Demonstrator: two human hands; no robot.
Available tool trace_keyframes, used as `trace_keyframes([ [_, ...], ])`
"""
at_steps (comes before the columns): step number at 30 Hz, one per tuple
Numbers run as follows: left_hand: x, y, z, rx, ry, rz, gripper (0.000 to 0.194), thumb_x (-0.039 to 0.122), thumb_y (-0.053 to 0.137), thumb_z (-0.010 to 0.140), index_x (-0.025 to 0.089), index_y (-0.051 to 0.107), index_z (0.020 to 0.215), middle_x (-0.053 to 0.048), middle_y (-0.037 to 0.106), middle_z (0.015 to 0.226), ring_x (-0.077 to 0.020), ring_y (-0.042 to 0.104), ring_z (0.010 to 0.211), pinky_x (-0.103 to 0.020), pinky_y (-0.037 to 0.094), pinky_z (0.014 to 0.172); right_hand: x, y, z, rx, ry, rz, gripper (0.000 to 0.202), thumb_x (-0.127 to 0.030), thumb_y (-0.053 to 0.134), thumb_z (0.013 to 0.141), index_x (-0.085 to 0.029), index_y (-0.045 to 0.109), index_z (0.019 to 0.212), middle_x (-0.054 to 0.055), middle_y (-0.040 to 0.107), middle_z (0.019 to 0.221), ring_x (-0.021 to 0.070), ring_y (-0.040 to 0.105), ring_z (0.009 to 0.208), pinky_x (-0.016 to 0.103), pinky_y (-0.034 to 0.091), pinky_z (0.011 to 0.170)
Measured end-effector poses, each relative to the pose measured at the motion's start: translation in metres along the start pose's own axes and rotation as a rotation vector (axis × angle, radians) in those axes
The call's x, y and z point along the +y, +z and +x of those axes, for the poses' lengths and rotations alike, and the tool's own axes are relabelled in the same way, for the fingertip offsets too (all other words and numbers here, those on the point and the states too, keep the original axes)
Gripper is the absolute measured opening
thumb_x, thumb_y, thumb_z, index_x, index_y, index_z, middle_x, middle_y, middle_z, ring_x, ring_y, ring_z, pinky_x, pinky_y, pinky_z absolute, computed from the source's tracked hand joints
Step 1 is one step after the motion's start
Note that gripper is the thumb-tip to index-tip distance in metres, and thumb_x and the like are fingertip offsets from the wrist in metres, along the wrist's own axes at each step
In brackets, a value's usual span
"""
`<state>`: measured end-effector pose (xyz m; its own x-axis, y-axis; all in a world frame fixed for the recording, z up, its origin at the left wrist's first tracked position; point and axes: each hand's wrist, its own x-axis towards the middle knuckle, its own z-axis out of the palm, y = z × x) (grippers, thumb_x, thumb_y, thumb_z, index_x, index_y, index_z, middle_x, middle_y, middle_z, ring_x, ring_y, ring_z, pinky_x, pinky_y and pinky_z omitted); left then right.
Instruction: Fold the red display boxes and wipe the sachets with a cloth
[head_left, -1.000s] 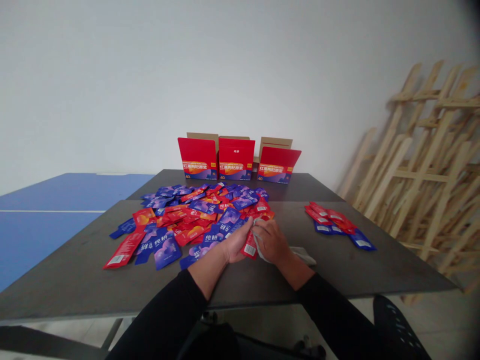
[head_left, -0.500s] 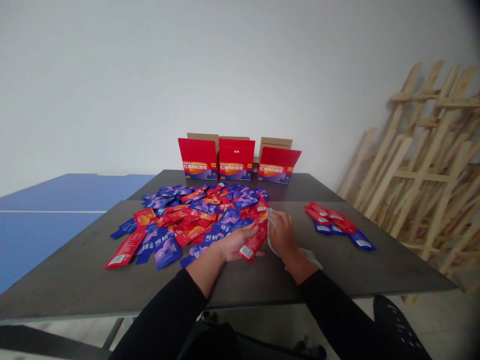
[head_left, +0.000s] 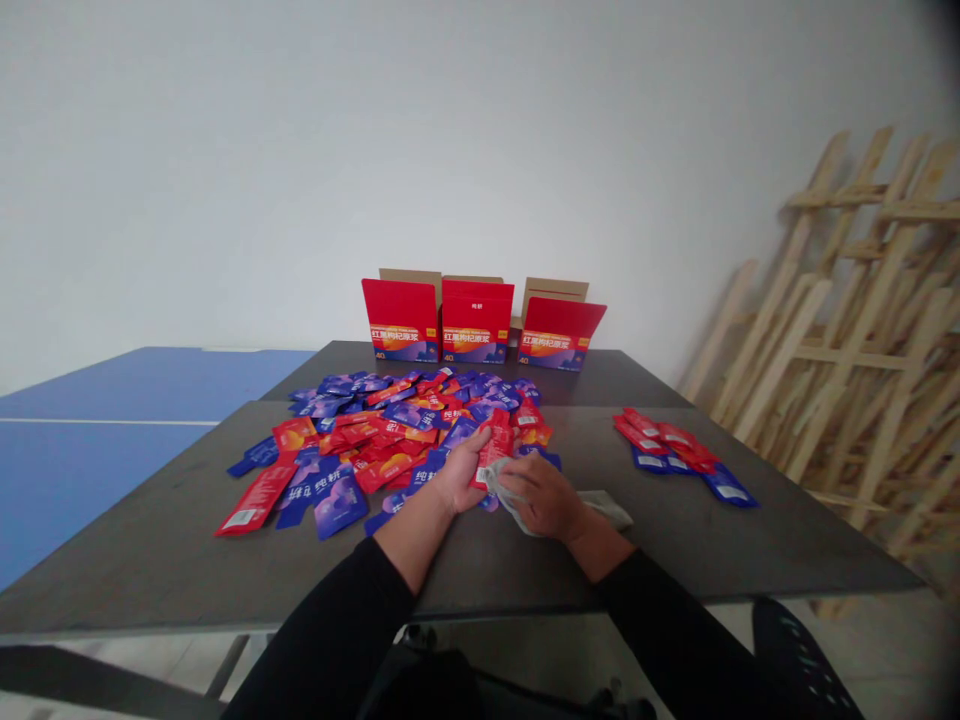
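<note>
My left hand (head_left: 459,478) is closed around a red sachet (head_left: 496,438), held tilted over the near edge of a pile of red and blue sachets (head_left: 390,440). A pale grey cloth (head_left: 513,492) is bunched in my right hand (head_left: 546,497), whose fingers press it against the lower end of the red sachet. Part of the cloth trails out under my right wrist onto the table.
Several red and blue sachets (head_left: 667,445) lie in a small group on the right of the dark table (head_left: 315,585). Three open red cartons (head_left: 477,325) stand at the back. Wooden easels (head_left: 847,330) lean against the wall at right; a blue table (head_left: 97,440) adjoins at left.
My right hand has moved left and down with the cloth, from the sachet's upper side to its lower end. The red sachet has been raised and turned slightly in my left hand.
</note>
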<state>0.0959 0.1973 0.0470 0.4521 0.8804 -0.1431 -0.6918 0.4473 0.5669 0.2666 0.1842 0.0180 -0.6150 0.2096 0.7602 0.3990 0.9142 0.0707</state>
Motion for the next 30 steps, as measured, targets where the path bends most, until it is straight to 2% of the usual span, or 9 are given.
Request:
trace_keyframes([
  [3,-0.005,0.001,-0.003,-0.044,-0.087,0.036,0.033,0.035,0.053,0.092,0.012,0.063,0.114,-0.013,0.071,0.096,-0.0222,0.070,0.083,-0.031,0.054,0.076,-0.001,0.002,0.001,-0.041,0.005,-0.057,0.025,-0.018,0.052,0.089,-0.024,0.062,0.111,0.007,0.061,0.109,0.0200,0.055,0.096,0.038,0.049,0.088],
  [7,-0.011,0.001,-0.006,-0.094,-0.136,0.077,0.028,0.031,0.057,0.091,0.014,0.064,0.112,-0.011,0.071,0.091,-0.0215,0.070,0.079,-0.032,0.055,0.074,0.008,0.002,-0.002,0.057,0.179,-0.171,0.024,-0.016,0.051,0.090,-0.025,0.064,0.108,0.008,0.058,0.110,0.0208,0.053,0.099,0.039,0.048,0.089],
  [11,-0.009,-0.002,-0.009,-0.162,-0.182,0.171,0.034,0.032,0.058,0.090,0.020,0.059,0.121,-0.011,0.071,0.095,-0.0248,0.070,0.084,-0.040,0.056,0.074,0.016,0.004,-0.005,0.122,0.317,-0.258,0.023,-0.017,0.051,0.091,-0.025,0.063,0.109,0.008,0.056,0.109,0.0215,0.050,0.100,0.040,0.048,0.087],
  [15,-0.005,-0.005,-0.010,-0.134,-0.254,0.266,0.037,0.038,0.057,0.090,0.021,0.058,0.123,-0.012,0.071,0.100,-0.0276,0.070,0.087,-0.045,0.056,0.071,0.023,0.005,-0.007,0.174,0.434,-0.279,0.022,-0.016,0.049,0.091,-0.021,0.063,0.108,0.010,0.055,0.108,0.0233,0.049,0.100,0.042,0.047,0.088],
  [18,-0.002,-0.007,-0.009,-0.133,-0.305,0.230,0.041,0.044,0.054,0.091,0.018,0.059,0.122,-0.014,0.071,0.101,-0.0290,0.070,0.089,-0.039,0.055,0.067,0.031,0.004,-0.011,0.214,0.532,-0.239,0.024,-0.017,0.047,0.090,-0.020,0.063,0.108,0.011,0.055,0.106,0.0243,0.049,0.099,0.045,0.047,0.088],
  [21,0.003,-0.006,-0.007,-0.095,-0.248,0.129,0.044,0.047,0.050,0.091,0.015,0.059,0.120,-0.016,0.070,0.102,-0.0252,0.070,0.079,-0.031,0.052,0.058,0.037,0.003,-0.014,0.261,0.593,-0.211,0.025,-0.020,0.048,0.089,-0.020,0.062,0.109,0.011,0.055,0.105,0.0252,0.049,0.100,0.047,0.046,0.089],
  [24,0.007,-0.006,-0.007,-0.051,-0.162,0.043,0.044,0.045,0.046,0.090,0.013,0.059,0.117,-0.017,0.069,0.103,-0.0211,0.067,0.068,-0.029,0.050,0.052,0.038,0.002,-0.014,0.276,0.582,-0.195,0.025,-0.019,0.048,0.088,-0.020,0.061,0.110,0.010,0.054,0.105,0.0253,0.050,0.100,0.048,0.046,0.089],
  [27,0.009,-0.004,-0.007,-0.050,-0.111,-0.019,0.033,0.030,0.049,0.088,0.013,0.061,0.113,-0.014,0.069,0.102,-0.0185,0.066,0.068,-0.028,0.051,0.055,0.035,0.002,-0.013,0.285,0.555,-0.191,0.025,-0.018,0.048,0.088,-0.021,0.060,0.110,0.010,0.054,0.104,0.0250,0.050,0.100,0.047,0.047,0.089],
  [30,0.008,-0.001,-0.005,-0.001,0.006,-0.025,0.022,0.012,0.053,0.085,0.013,0.063,0.105,-0.009,0.070,0.091,-0.0142,0.066,0.069,-0.024,0.053,0.061,0.032,0.002,-0.011,0.299,0.537,-0.189,0.024,-0.018,0.048,0.089,-0.020,0.059,0.110,0.010,0.054,0.105,0.0247,0.051,0.100,0.046,0.047,0.089],
])
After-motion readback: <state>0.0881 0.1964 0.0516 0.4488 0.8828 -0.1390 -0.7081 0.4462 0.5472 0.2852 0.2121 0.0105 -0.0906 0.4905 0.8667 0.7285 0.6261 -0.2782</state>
